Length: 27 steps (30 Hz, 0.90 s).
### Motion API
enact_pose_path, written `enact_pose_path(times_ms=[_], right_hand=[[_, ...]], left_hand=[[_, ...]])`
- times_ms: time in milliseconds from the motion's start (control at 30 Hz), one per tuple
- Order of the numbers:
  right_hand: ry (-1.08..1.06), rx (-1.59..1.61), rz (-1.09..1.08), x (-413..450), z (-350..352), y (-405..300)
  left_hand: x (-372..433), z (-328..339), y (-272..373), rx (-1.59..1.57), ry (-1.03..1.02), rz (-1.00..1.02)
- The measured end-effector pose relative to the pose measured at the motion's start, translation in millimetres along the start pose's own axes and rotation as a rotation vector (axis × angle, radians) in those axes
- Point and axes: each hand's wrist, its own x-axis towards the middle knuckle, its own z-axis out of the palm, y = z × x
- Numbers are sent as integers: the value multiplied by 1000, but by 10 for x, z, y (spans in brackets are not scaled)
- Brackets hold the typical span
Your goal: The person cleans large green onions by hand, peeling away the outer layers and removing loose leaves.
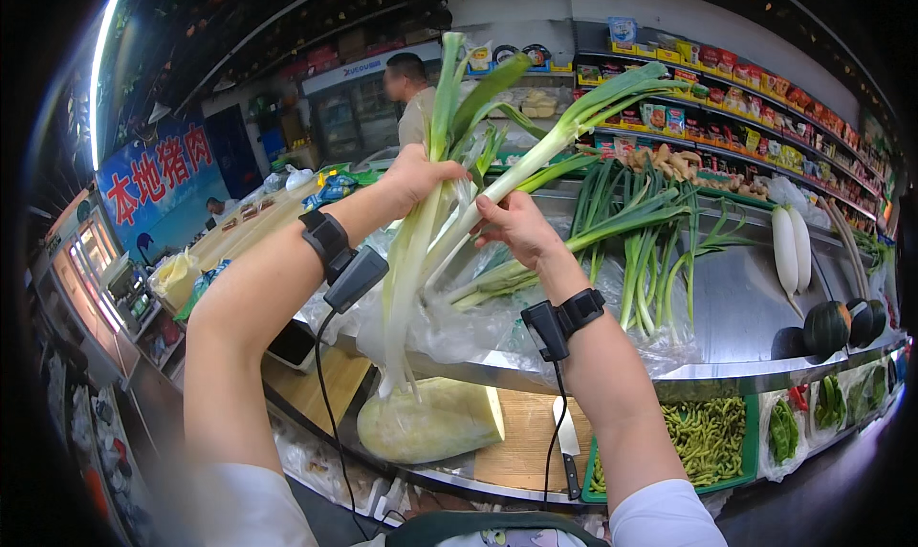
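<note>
My left hand [422, 177] grips a bunch of leeks [409, 260] by the stalks, green leaves up and white root ends hanging over the metal counter's front edge. My right hand [515, 228] has its thumb and fingers at another thick leek [534, 161], which slants up to the right. Clear plastic film [459, 332] lies bunched below and partly around the stalks. More leeks [495, 283] lie on the counter behind my right wrist. Bunches of thinner green onions [642, 260] rest to the right of them.
On the metal counter [739, 296] are white radishes [785, 249], dark squashes [826, 328] and ginger [663, 161]. Below sit a cut winter melon [430, 421], a knife [566, 439] on a wooden board [523, 432] and a green crate [749, 439] of green pods. A person [414, 95] stands beyond.
</note>
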Motion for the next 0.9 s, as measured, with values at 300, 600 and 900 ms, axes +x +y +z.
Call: enact_pose_path(times_ms=[300,600,900], right_hand=[[28,11,9,-8,-57,-36],[235,52,2,29,-108,-29],[366,167,-37,74,-309,-7]], left_hand=[[-109,-183,35,-261,-9,-135],[-500,-961,127,121,30,-82],[-1115,-1255,-75,1145,-136,-52]])
